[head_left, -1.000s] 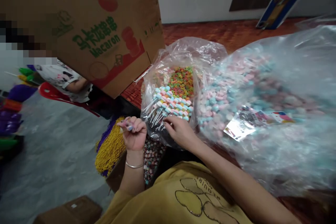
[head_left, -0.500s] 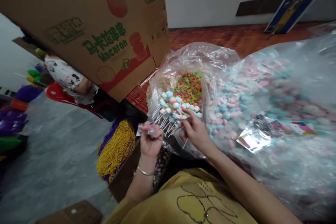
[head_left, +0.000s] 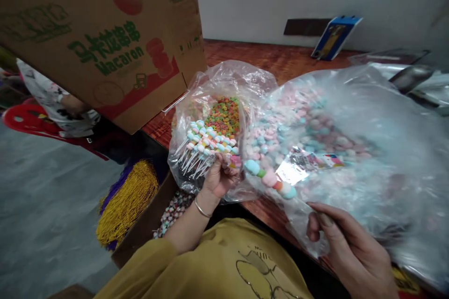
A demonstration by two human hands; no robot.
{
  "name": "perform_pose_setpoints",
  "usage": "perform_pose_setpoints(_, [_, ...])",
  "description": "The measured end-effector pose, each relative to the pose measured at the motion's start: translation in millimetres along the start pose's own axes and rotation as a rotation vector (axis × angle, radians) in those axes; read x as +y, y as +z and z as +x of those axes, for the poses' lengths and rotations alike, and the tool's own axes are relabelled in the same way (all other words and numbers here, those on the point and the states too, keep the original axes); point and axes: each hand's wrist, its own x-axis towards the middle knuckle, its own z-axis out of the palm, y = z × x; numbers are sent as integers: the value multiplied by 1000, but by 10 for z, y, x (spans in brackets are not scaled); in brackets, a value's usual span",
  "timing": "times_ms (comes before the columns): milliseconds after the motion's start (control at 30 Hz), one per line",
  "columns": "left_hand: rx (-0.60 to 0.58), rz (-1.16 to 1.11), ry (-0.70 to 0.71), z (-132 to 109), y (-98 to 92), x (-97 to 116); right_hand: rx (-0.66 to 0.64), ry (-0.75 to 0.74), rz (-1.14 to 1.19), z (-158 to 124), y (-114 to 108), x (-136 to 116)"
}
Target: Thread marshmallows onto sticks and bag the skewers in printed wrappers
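Note:
My right hand [head_left: 351, 243] pinches the stick end of a candy skewer [head_left: 269, 178]. Blue, pink and pale candies are threaded on that skewer, with small green and orange rings between them. Closed at the fingertips, my left hand [head_left: 217, 180] holds a small printed plastic wrapper [head_left: 234, 161] with pink and silver on it. Just behind that hand lies a pile of similar candy skewers [head_left: 205, 140], white sticks pointing toward me. They rest on a clear plastic bag [head_left: 182, 107] of colourful ring-shaped candies [head_left: 224, 114].
A large clear bag [head_left: 365, 103] of pink and blue candies fills the right of the table. At left stands a tall carton [head_left: 105, 79]. Below are gold-and-purple fringed strands [head_left: 131, 201] and a box of small pieces [head_left: 175, 210]. A person [head_left: 66, 103] sits beyond.
My right hand has left the pile and moved right and closer to me, carrying one skewer. My left hand, wrapper held, is now in front of the pile. The view has turned right.

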Motion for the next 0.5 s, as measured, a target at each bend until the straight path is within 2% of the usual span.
perform_pose_setpoints(233, [-15,129,-24,2,49,-188,-46,-32,-6,-63,-179,66])
perform_pose_setpoints(400, [-49,253,11,9,67,-176,-84,36,-88,-101,-276,104])
perform_pose_setpoints(500, [-123,366,46,20,68,-139,-60,58,-156,-114,-295,115])
